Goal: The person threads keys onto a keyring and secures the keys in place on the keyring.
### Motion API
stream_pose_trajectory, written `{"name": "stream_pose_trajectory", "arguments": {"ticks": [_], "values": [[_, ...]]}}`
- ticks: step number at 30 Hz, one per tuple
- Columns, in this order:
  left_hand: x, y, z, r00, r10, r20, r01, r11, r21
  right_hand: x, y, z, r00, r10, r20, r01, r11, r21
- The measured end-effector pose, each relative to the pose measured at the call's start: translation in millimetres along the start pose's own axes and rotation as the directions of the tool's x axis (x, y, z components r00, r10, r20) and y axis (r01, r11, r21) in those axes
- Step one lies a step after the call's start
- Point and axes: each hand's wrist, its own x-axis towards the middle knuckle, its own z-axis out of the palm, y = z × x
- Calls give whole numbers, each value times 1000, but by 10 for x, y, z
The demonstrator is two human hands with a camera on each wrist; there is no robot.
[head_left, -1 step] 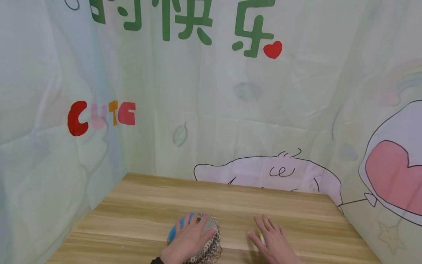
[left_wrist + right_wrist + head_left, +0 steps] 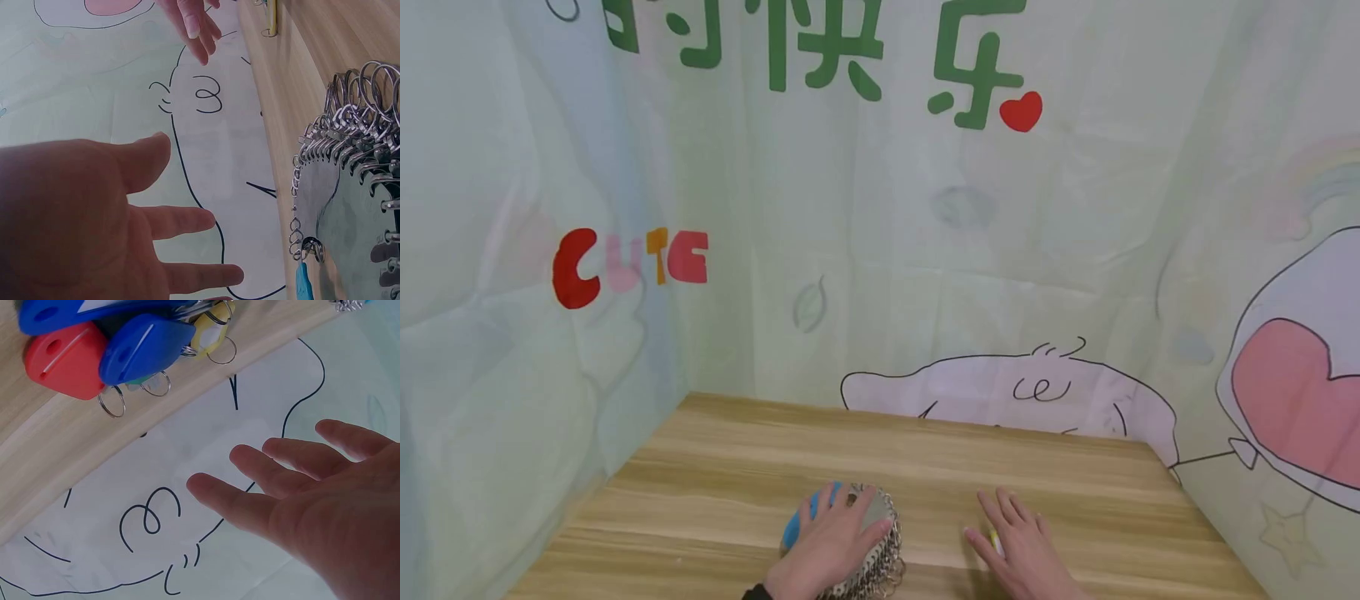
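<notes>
My left hand (image 2: 831, 542) is spread palm down over a round shiny plate (image 2: 874, 510), overlapping it in the head view. Metal clips and split rings (image 2: 372, 106) crowd the plate's edge, and a thin chain runs along one side. A blue piece (image 2: 792, 532) sticks out at the plate's left. To the right, my other hand (image 2: 1018, 546) hovers with straight fingers above plastic key tags, mostly hidden beneath it. The right wrist view shows blue tags (image 2: 147, 350), a red tag (image 2: 65, 361) and a yellow tag (image 2: 209, 331), each with metal rings. Neither hand grips anything.
Both hands are over a wooden table (image 2: 760, 433). Behind and beside it hangs a pale printed cloth (image 2: 880, 208) with green characters, a cartoon figure and a heart balloon. A dark band (image 2: 757, 592) circles the left wrist.
</notes>
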Motion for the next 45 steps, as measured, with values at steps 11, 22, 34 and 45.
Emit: {"name": "stream_pose_trajectory", "arguments": {"ticks": [11, 22, 34, 45], "values": [[-92, 42, -33, 998, 45, -32, -45, 999, 10, -143, -56, -80, 998, -37, -49, 36, 999, -10], [-120, 9, -33, 1000, 14, -25, -14, 1000, 23, -177, -26, -67, 999, -19, -52, 19, 1000, 1], [-55, -30, -134, 994, -33, -108, 34, 999, 3, -91, 20, -43, 994, -59, -91, 60, 998, 10], [19, -135, -112, 988, -96, -124, 99, 995, 18, -93, 52, -68, 998, -44, -47, 46, 998, 38]]}}
